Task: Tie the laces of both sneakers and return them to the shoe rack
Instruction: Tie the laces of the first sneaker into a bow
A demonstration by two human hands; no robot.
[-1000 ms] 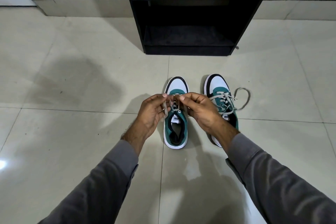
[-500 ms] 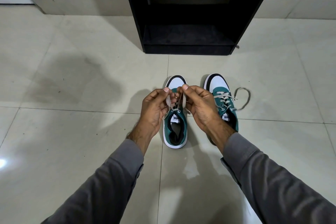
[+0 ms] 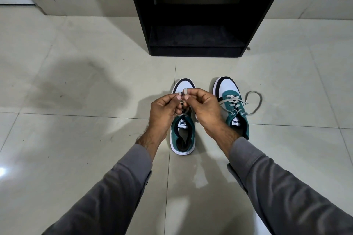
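Note:
Two green, white and black sneakers stand side by side on the tiled floor, toes toward the rack. Over the left sneaker [image 3: 183,135], my left hand [image 3: 164,112] and my right hand [image 3: 205,109] pinch its grey laces [image 3: 183,92], with the fingertips touching above the toe. My hands hide most of its lacing. The right sneaker [image 3: 232,105] stands just right of my right hand. Its loose lace [image 3: 255,102] curls in a loop on the floor to its right.
A black shoe rack [image 3: 194,44] with dark open shelves stands straight ahead against the wall, a short way beyond the toes. Pale glossy floor tiles [image 3: 76,101] spread to both sides.
Both hands have lifted the left sneaker's laces higher and drawn closer together, fingertips now meeting over the toe. The right sneaker and its loose lace have not moved.

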